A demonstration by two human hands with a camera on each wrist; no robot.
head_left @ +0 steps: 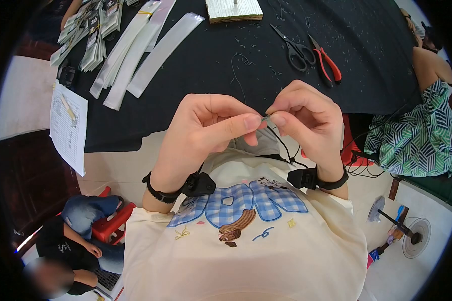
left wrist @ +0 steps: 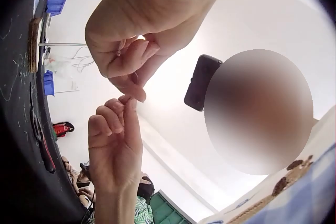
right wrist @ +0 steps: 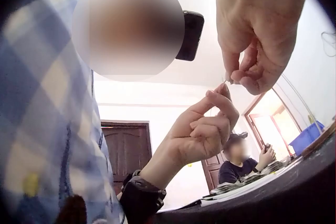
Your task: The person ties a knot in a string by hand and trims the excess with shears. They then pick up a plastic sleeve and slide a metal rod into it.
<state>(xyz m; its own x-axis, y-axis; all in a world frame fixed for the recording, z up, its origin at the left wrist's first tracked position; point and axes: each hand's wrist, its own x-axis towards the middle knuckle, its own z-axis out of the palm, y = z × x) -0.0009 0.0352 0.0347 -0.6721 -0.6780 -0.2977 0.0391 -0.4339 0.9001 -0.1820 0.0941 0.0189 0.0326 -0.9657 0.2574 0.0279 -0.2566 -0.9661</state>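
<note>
In the head view, the left hand (head_left: pixel 213 123) and right hand (head_left: pixel 309 118) meet above the near edge of the black cloth. Thumb and forefinger of each pinch a tiny greenish piece (head_left: pixel 266 118) between them; its shape is too small to tell. A thin dark thread (head_left: pixel 235 75) lies on the cloth just beyond the hands, and a fine strand shows by the left hand. Both wrist views show the fingertips of the two hands almost touching, the piece itself mostly hidden by the fingers.
Black scissors (head_left: pixel 300 54) and red-handled pliers (head_left: pixel 328 62) lie beyond the right hand. A foil-topped board (head_left: pixel 234 11) stands at the back. Clear plastic sleeves (head_left: pixel 165 54), packed bundles (head_left: pixel 93 42) and a written sheet (head_left: pixel 68 128) are at the left. People sit on both sides.
</note>
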